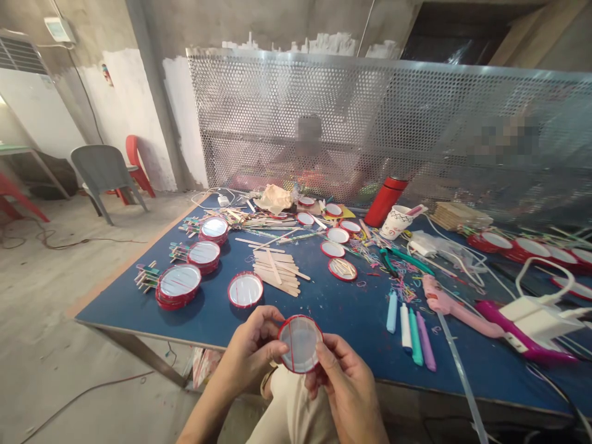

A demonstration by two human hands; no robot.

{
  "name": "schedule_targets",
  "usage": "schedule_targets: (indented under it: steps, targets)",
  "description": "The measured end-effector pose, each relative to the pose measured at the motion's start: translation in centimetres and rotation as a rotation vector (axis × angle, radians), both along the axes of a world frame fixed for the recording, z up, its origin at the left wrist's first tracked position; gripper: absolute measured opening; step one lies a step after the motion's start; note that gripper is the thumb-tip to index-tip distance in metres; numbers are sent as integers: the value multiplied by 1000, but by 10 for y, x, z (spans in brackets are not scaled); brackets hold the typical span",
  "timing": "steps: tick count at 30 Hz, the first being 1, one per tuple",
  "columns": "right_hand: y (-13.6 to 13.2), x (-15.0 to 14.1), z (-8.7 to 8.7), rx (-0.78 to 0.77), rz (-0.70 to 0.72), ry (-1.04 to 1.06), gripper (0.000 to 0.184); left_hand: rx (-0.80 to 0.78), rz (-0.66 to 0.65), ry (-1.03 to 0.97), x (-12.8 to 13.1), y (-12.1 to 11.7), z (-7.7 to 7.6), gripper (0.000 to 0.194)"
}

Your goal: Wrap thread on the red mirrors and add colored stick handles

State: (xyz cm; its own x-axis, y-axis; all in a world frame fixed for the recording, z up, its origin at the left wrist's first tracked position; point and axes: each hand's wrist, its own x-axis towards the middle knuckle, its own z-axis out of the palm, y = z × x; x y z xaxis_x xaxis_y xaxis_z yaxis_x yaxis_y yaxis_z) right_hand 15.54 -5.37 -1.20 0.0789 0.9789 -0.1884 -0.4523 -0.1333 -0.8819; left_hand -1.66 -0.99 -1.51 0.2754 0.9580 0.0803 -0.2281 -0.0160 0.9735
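- The left hand (252,350) is curled, its fingers and thumb gripping the left rim of a red-rimmed round disc (300,344).
- The right hand (345,387) is partly closed, pinching the disc's lower right rim between thumb and fingers.
- The disc stands tilted between the hands, held just past the near edge of the blue tabletop (208,316). Thin red strands cross its clear face.
- Nearest the hands, one red-rimmed single disc (245,290) lies flat on the tabletop, to the left.
- Beyond it, three stacks of red-rimmed discs (179,285) run in a line along the left side, each just beside a bundle of colored sticks (148,277).
- Seven loose discs (337,235) are scattered across the middle, and at least five more (531,246) lie at the far right, partly hidden.
- A pile of wooden craft sticks (276,271) sits near the single disc.
- To the right of the hands lie four markers (415,336), two hot glue guns (525,330) and green-handled pliers (402,260), among loose colored rubber bands (402,290).
- A red flask (386,201) stands upright at the far edge beside one paper cup (396,222).
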Motion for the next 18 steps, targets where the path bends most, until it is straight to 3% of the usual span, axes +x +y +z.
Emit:
schedule_targets:
  steps: [6, 9, 14, 18]
  targets:
    - [2, -1, 2, 18, 33, 13, 38, -7, 91, 23, 4, -1, -5, 41]
    - [1, -1, 1, 17, 17, -8, 39, 19, 144, 48, 8, -3, -1, 36]
    - [-1, -9, -2, 49, -68, -101, 40, 151, 254, 269, 15, -6, 12, 26]
    - [-5, -15, 0, 50, -122, -131, 40, 206, 399, 443, 22, -9, 12, 16]
